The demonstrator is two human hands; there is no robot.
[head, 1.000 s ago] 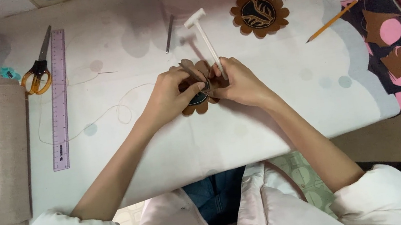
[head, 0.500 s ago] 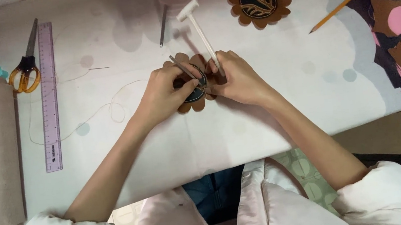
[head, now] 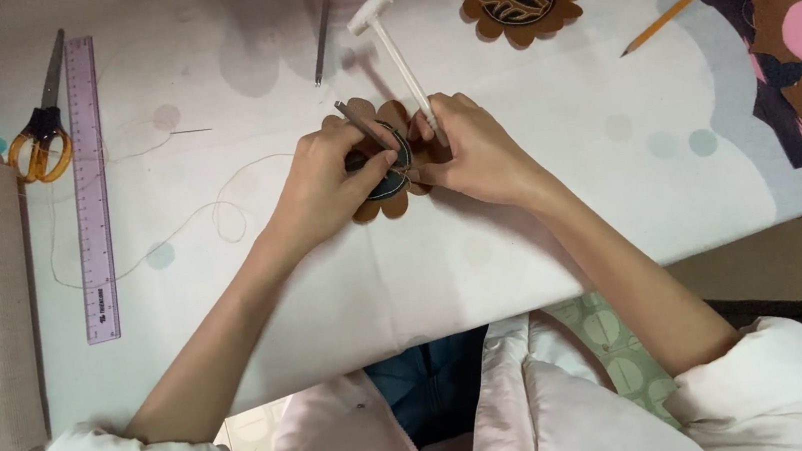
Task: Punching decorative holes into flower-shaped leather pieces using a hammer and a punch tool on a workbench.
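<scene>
Flower-shaped brown leather piece (head: 385, 172) with dark round centre, flat on the white table (head: 559, 197) between both hands: likely light, thin, bendable, best pinned by its scalloped edge; left hand (head: 330, 178) pinches a slim metal tool (head: 365, 131), right hand (head: 473, 147) grips a white mallet (head: 396, 50).

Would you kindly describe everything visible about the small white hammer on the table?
The white hammer looks like plastic, with a short block head and a slim straight handle. It lies slanted, head toward the table's far side, handle running down toward the person. The right hand covers the handle's lower end, beside the brown flower-shaped piece. The rest rests on the pale table cover.
</scene>
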